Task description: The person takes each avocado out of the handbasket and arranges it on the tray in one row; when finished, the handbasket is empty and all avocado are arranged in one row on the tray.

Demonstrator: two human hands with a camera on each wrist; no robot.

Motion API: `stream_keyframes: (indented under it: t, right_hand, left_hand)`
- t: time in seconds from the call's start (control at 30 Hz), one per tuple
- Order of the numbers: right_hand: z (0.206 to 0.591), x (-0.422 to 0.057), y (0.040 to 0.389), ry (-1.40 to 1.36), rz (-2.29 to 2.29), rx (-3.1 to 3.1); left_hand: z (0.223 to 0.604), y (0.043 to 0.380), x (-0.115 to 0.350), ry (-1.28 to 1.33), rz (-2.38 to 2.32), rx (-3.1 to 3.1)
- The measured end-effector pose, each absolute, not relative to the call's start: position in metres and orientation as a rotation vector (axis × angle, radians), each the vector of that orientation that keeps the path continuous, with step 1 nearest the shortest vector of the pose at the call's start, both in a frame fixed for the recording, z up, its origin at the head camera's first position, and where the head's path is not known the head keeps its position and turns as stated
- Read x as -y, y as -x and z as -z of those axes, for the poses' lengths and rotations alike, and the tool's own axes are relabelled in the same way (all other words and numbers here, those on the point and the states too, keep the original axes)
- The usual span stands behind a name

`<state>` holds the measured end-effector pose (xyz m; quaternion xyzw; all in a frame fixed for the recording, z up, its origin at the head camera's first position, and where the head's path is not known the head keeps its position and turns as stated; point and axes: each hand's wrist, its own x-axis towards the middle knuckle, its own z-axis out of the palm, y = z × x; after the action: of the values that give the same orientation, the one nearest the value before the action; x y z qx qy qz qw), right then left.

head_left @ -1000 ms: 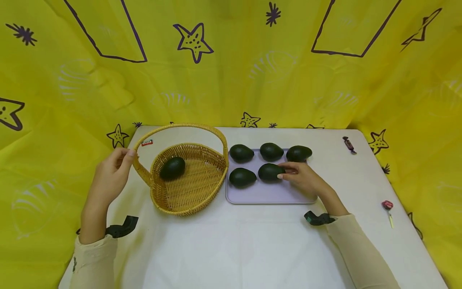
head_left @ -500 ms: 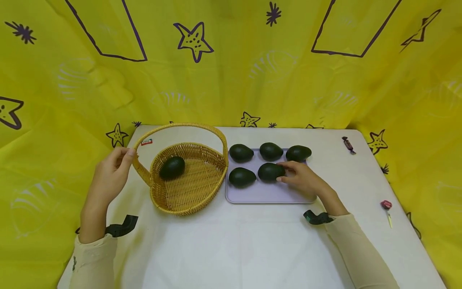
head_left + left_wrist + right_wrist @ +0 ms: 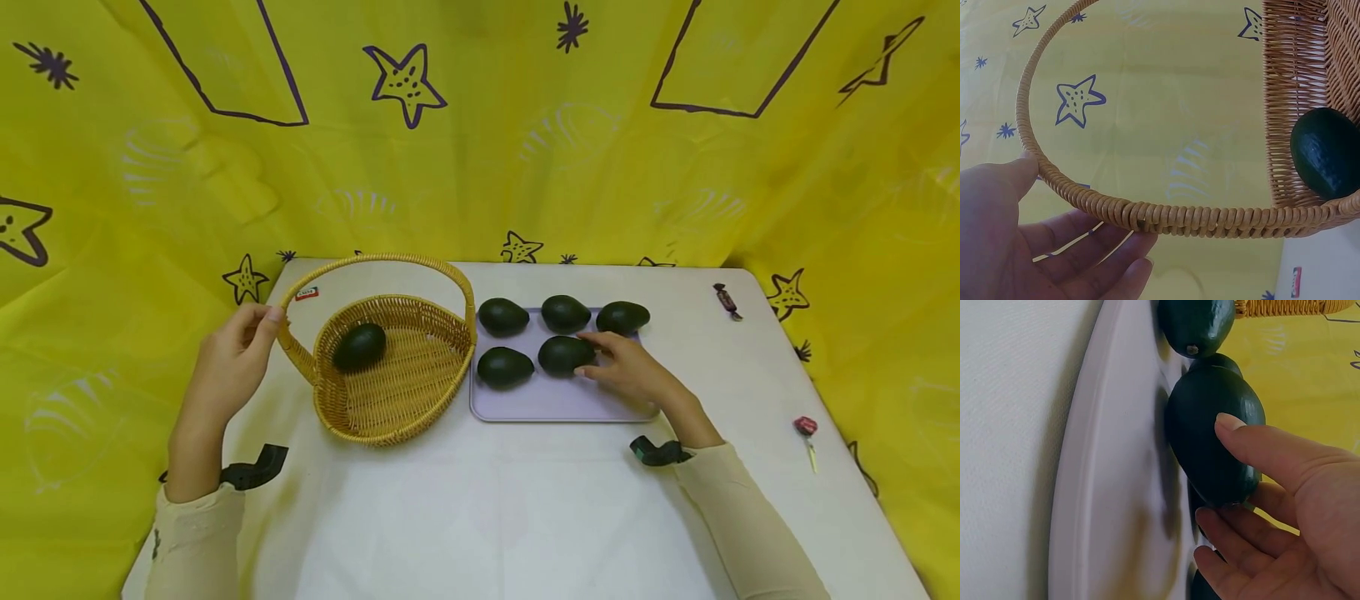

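Note:
My left hand (image 3: 228, 362) pinches the left side of the wicker basket's handle (image 3: 1179, 219) between thumb and fingers. The heart-shaped basket (image 3: 405, 375) stands on the table, with one dark green avocado (image 3: 360, 347) lying in its left part. To its right, my right hand (image 3: 630, 367) holds the narrow end of another avocado (image 3: 562, 357) in the tray's front row. In the right wrist view the thumb lies on this avocado (image 3: 1210, 437), with fingers around its tip. A second front-row avocado (image 3: 506, 367) lies to its left.
The pale lilac tray (image 3: 540, 407) touches or nearly touches the basket's right side. Three avocados form its back row, the rightmost avocado (image 3: 622, 317) behind my right hand. A wrapped candy (image 3: 726, 302) and a lollipop (image 3: 806, 427) lie at the right; a small red-and-white piece (image 3: 307, 293) lies behind the handle.
My right thumb and fingers have shifted very slightly around the avocado's narrow end. Basket, left hand and the other avocados keep their places.

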<state>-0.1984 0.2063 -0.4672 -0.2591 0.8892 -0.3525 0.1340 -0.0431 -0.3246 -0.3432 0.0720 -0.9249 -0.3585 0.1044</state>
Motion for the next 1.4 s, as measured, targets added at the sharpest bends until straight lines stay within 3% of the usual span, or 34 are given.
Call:
stream_keyframes:
  t: [0.57,0.83,1.4]
  right_hand:
    - [0.458,-0.201,0.194,0.776,1.018,-2.616]
    - [0.435,-0.192,0.183,0.714,1.002,-2.694]
    - [0.397,-0.119,0.15,0.85,1.067,-2.507]
  left_hand:
    - [0.342,0.043,0.323,-0.203,1.073,2.732]
    - [0.341,0.042,0.323,-0.201,1.07,2.733]
    - [0.342,0.041,0.324,-0.197,1.07,2.727]
